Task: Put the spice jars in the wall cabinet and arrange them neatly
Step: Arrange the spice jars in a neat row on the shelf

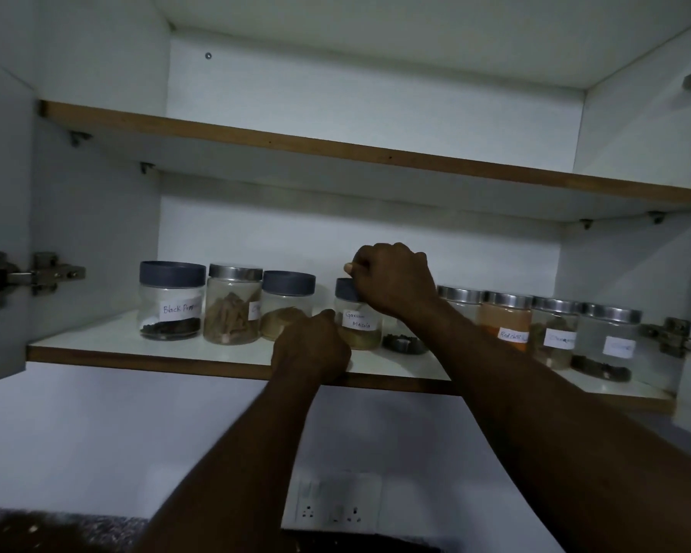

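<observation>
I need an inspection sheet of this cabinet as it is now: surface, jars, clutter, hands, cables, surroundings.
Surface: white lower shelf, brown front edge, bearing the jars.
Job's things: jars upright in a row; Black Pepper jar at left end, Garam Masala jar near middle, Red Chilli jar further right.
Clutter: nothing seen.
Hands: right hand grips Garam Masala jar's lid; left hand at shelf edge before that jar, contact unclear.
Cables: nothing seen.
Surroundings: upper shelf above; wall socket below the cabinet.
</observation>
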A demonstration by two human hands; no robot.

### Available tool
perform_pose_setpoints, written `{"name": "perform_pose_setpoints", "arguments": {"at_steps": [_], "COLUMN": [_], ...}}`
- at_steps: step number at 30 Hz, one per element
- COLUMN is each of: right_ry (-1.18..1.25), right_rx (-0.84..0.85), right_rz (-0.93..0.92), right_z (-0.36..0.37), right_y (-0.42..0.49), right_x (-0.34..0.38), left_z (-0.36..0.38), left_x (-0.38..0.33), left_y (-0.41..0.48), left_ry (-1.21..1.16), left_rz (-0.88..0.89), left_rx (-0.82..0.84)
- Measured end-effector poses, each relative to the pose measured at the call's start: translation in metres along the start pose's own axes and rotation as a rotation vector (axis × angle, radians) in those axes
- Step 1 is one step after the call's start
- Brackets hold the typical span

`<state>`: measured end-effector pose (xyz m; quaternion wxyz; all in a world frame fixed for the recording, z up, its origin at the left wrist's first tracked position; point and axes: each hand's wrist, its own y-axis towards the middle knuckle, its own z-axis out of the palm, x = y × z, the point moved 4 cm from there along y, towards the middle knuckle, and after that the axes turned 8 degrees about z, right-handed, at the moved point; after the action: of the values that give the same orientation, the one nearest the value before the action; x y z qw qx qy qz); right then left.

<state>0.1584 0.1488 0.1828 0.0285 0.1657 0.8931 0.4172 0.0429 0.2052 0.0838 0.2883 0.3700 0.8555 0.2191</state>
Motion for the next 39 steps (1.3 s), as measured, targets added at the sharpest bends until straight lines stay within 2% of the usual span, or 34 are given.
{"name": "perform_pose_setpoints", "arguments": {"at_steps": [2,5,9,12,15,19,23,26,31,35,39], "right_ry": [0.004,0.047,0.078,0.142,0.215,0.22,0.075,0.008,0.103,0.224,0.279], "right_rx": [0.055,0.024,0.036,0.146,0.219,0.267,0.349,0.333,0.214,0.263,0.36], "right_rz": [0.006,-0.007,-0.072,-0.092,-0.115,-0.156,-0.203,-0.24,-0.225,-0.192,-0.22], "right_z": [0.002,0.0,0.003,0.009,0.015,0.022,0.037,0.047,0.037,0.033,0.03], "right_y": [0.0,-0.003,-0.012,-0.012,-0.006,0.002,0.008,0.008,0.018,0.023,0.026], "right_x": [-0.004,-0.011,-0.008,0.006,0.021,0.044,0.066,0.075,0.079,0.078,0.071], "left_z": [0.0,0.001,-0.01,-0.03,-0.048,-0.054,-0.049,-0.046,-0.042,-0.041,-0.04], "left_x": [0.001,0.002,0.002,0.026,0.062,0.077,0.074,0.072,0.074,0.074,0.076], "left_y": [0.0,0.001,-0.013,-0.024,-0.021,-0.017,-0.018,-0.018,-0.014,-0.015,-0.013], "left_ry": [0.002,-0.014,-0.057,-0.029,0.051,0.031,0.083,0.131,0.118,0.107,0.099], "left_rz": [-0.007,-0.028,-0.016,-0.136,-0.194,-0.196,-0.21,-0.173,-0.152,-0.147,-0.129], "left_rx": [-0.007,-0.046,-0.311,-0.457,-0.348,-0.199,-0.249,-0.263,-0.235,-0.279,-0.247]}}
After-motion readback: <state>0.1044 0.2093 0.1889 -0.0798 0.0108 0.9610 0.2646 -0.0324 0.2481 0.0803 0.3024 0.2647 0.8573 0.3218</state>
